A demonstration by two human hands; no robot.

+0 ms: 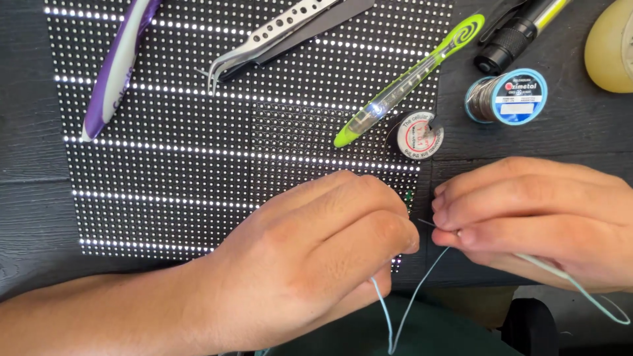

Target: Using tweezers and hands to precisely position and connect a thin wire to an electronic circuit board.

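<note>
A dotted LED panel (165,165) lies on the dark table (26,132). Near the panel's far edge — a purple-white toothbrush (115,66), steel tweezers (277,36), a green pen tool (409,79). Off its right edge — a small white spool (419,135), a solder reel (511,97), a black pen (521,29).

A dark wooden table (30,118) carries a dotted LED matrix panel (198,145), a solder spool with a blue label (508,97), a small white-labelled wire spool (417,135), a black pen-like tool (511,36) and a yellowish tape roll (613,46).
</note>
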